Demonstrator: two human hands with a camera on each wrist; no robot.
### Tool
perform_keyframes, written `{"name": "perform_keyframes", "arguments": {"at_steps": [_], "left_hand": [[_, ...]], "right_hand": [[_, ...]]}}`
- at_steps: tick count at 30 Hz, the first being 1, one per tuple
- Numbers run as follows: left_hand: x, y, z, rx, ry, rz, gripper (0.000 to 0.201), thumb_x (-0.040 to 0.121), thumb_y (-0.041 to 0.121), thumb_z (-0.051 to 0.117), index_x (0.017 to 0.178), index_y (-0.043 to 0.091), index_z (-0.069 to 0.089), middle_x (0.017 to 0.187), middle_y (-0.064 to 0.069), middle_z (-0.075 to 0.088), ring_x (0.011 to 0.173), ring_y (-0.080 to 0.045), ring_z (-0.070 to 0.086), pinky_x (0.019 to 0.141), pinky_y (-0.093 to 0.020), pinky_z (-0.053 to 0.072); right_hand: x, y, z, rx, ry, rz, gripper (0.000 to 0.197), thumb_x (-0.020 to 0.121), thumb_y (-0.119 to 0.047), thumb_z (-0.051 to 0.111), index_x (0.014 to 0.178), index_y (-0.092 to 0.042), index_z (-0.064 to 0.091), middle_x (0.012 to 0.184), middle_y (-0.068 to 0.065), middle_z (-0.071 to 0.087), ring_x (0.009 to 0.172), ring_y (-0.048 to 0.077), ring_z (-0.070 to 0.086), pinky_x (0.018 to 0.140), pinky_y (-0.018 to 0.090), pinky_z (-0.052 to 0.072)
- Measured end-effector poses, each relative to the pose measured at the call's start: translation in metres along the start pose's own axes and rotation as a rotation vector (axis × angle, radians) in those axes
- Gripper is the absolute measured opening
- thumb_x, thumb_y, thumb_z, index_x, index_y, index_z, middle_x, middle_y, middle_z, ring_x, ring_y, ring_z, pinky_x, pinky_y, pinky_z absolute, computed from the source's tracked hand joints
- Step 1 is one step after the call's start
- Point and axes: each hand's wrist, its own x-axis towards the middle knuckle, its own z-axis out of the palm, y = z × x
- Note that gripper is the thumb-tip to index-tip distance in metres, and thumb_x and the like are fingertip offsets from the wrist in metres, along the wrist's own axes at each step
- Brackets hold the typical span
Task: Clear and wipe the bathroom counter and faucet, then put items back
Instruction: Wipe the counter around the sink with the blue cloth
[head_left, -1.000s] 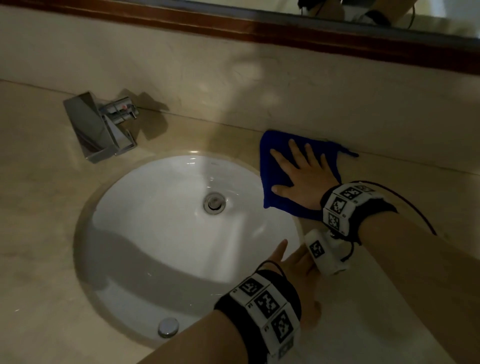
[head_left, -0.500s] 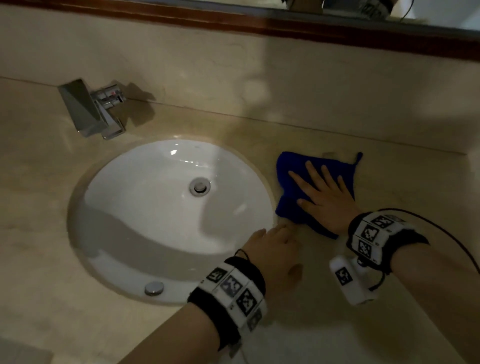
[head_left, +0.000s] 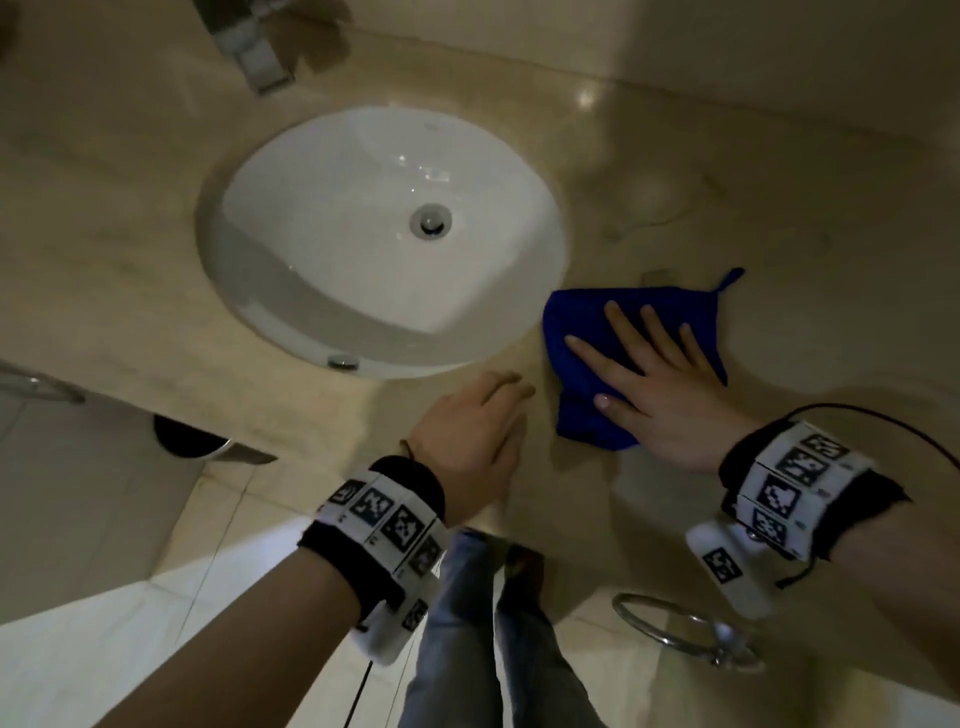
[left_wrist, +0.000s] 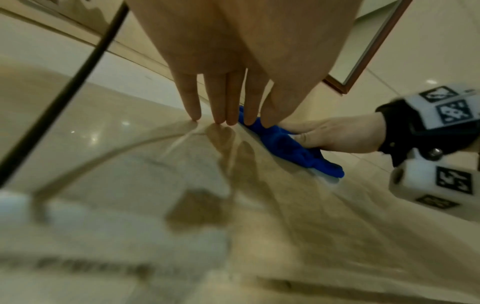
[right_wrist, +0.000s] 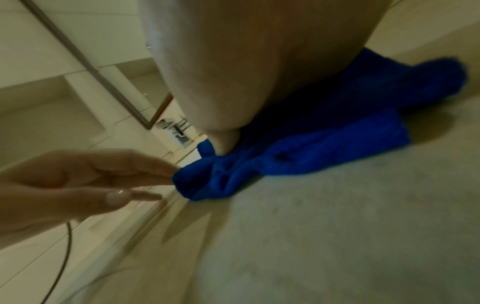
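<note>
Right hand flat on blue cloth, worktop right of sink.
Left hand fingers straight, tips touching worktop beside cloth.

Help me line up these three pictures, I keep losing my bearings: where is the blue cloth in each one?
Head view: the blue cloth lies right of centre on the counter, under the flat right hand.
Left wrist view: right of centre, beyond the left hand's fingertips.
Right wrist view: centre right, under the palm.
Shared landmark: the left hand, close beside the cloth's edge.
</note>
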Motion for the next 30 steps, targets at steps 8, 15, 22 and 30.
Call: {"name": "perform_keyframes", "arguments": {"at_steps": [8,15,22,30], "left_hand": [[-0.074,-0.014,0.006,-0.108,0.186,-0.193,0.050,0.090,0.023,0.047,0.139,0.015,0.042,0.145,0.000,0.039,0.128,-0.011,0.042,0.102,-0.014,0.031],[-0.110,-0.054,-0.003,-0.166,0.243,-0.391,0.056,0.091,0.018,0.055,0.144,0.018,0.037,0.152,0.005,0.030,0.134,-0.010,0.037,0.103,-0.012,0.024],[-0.130,-0.109,-0.027,-0.145,0.255,-0.431,0.064,0.092,0.017,0.054,0.149,0.024,0.027,0.157,0.009,0.020,0.141,-0.006,0.025,0.107,-0.010,0.018],[-0.151,-0.148,-0.034,0.050,0.046,-0.392,0.076,0.094,0.020,0.044,0.152,0.021,-0.005,0.158,0.008,-0.017,0.146,-0.011,-0.013,0.120,-0.036,-0.002]], "right_hand": [[-0.017,-0.100,0.034,-0.028,0.071,-0.132,0.059,0.089,-0.050,0.003,0.147,-0.049,-0.003,0.161,0.001,-0.007,0.147,0.035,-0.002,0.116,0.059,0.002],[0.014,-0.192,0.048,-0.009,0.204,-0.170,0.061,0.099,-0.049,0.018,0.145,-0.043,-0.019,0.154,0.004,-0.032,0.143,0.037,-0.022,0.111,0.061,-0.009],[0.048,-0.262,0.048,0.004,0.262,-0.110,0.073,0.096,-0.053,0.027,0.146,-0.036,-0.023,0.153,0.007,-0.034,0.141,0.039,-0.025,0.110,0.063,-0.014],[0.065,-0.312,0.056,-0.031,0.319,0.039,0.072,0.095,-0.051,0.027,0.148,-0.033,-0.019,0.156,0.013,-0.023,0.143,0.043,-0.015,0.110,0.065,-0.010]]}}
